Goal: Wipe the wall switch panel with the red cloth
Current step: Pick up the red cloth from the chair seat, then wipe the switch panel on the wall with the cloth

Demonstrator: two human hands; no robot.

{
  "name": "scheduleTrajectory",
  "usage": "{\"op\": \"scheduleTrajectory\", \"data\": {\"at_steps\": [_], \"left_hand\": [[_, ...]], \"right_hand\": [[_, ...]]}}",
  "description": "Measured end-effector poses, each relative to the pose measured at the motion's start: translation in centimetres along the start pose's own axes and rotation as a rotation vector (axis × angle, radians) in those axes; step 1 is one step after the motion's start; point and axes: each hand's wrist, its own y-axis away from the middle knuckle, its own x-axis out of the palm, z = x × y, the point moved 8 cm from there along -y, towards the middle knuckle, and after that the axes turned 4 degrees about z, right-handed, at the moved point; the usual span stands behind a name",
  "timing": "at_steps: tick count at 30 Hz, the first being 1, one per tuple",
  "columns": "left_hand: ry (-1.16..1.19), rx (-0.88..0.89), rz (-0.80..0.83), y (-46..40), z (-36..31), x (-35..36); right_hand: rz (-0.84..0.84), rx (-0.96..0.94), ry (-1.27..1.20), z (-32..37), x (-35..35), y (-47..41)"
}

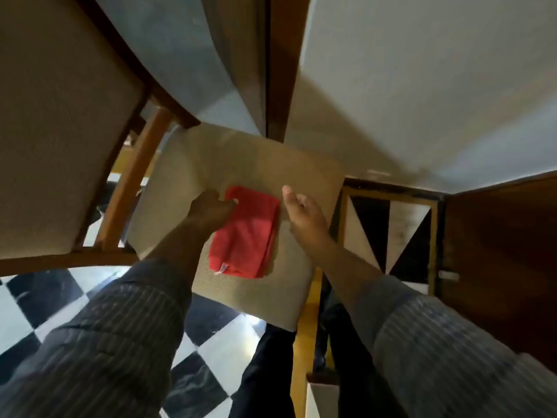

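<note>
A folded red cloth (245, 232) lies flat on the beige seat cushion of a wooden chair (259, 164). My left hand (209, 211) rests at the cloth's upper left edge, fingers curled onto the corner and touching it. Just to the right of the cloth hovers my right hand (303, 214), fingers loosely apart, holding nothing. The wall switch panel is not in view.
The chair's padded backrest (57, 122) and wooden frame fill the left. A white wall (422, 86) and a dark wooden door frame (278, 64) stand behind the seat. A dark wooden door (500, 251) is on the right. Black and white checkered floor (45, 300) lies below.
</note>
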Motion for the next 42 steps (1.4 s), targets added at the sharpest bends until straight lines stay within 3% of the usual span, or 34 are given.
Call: {"op": "scheduleTrajectory", "data": {"at_steps": [7, 14, 17, 21, 29, 42], "left_hand": [[0.037, -0.022, -0.023, -2.3, 3.5, 2.3], [0.147, -0.038, 0.078, -2.9, 3.4, 3.1], [0.285, -0.01, 0.122, -1.6, 2.2, 2.6], [0.449, 0.044, 0.138, 1.1, -0.8, 1.5], [0.496, 0.292, 0.17, 9.7, -12.9, -1.8], [0.424, 0.972, 0.174, 31.1, -42.1, -3.8]], "right_hand": [[-0.151, 0.11, 0.207, -4.0, 2.5, -4.0], [-0.193, 0.137, 0.165, -5.1, 4.6, -5.6], [-0.183, 0.092, 0.019, -3.8, 4.0, -4.6], [-0.192, -0.048, 0.016, 1.2, 1.2, -2.2], [-0.287, -0.263, 0.017, 13.4, -7.5, 6.2], [-0.645, -0.803, -0.121, 32.6, -29.6, 27.4]]}}
